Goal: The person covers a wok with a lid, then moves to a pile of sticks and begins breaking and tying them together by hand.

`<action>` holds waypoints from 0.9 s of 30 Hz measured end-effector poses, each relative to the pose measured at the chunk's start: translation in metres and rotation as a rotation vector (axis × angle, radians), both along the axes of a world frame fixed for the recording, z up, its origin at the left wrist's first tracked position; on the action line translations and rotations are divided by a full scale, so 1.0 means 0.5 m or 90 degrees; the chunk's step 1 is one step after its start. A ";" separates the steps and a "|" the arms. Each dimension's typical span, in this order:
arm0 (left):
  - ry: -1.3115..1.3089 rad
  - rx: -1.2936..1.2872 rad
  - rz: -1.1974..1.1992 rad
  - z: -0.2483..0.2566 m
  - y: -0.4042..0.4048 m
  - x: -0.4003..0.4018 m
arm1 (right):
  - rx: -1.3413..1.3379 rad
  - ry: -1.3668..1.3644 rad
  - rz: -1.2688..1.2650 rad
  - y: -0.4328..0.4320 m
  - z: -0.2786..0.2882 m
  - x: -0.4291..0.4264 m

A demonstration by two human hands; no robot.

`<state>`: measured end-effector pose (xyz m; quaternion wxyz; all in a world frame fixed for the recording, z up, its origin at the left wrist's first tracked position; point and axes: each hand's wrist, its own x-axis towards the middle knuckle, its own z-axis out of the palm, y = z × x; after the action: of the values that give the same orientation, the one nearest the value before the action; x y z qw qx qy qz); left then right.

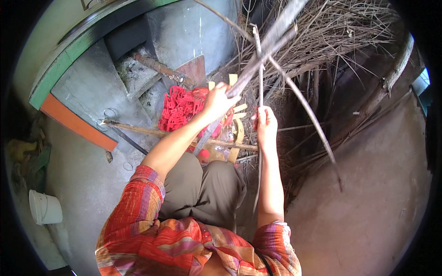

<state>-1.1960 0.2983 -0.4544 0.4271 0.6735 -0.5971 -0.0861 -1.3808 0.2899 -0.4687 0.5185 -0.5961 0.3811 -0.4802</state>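
Note:
My left hand (221, 101) grips a thick grey branch (247, 76) that slants up and away to the upper right. In my right hand (266, 126) is a thinner stick (260, 81), held nearly upright, its lower part running down beside my forearm. The two pieces cross above my hands. Another long curved stick (305, 95) passes behind them and reaches down to the right. Beneath my left hand lies a heap of red plastic or foam scraps (181, 107), with pale yellow strips (239, 131) beside it. A long stick (138, 128) lies across in front of my knees.
A stove opening at the upper left has a charred log (160, 69) sticking out. Metal tongs with ring handles (129, 139) lean near its orange edge (79, 122). A large brushwood pile (331, 45) and a thick bent branch (386, 86) stand right. A white bucket (46, 208) sits far left.

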 end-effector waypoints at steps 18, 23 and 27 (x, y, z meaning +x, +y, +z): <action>0.150 0.002 -0.013 0.047 -0.136 0.076 | -0.216 -0.009 -0.054 0.093 0.046 -0.038; 0.207 0.001 -0.096 -0.016 -0.145 0.097 | -0.233 0.229 -0.038 0.046 0.091 -0.008; 0.434 0.113 -0.207 -0.003 -0.112 0.099 | -0.260 0.201 -0.058 -0.026 0.048 0.045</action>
<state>-1.1463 0.2421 -0.4559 0.5215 0.5373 -0.5103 -0.4230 -1.3584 0.2770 -0.4447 0.2994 -0.7383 0.3786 -0.4711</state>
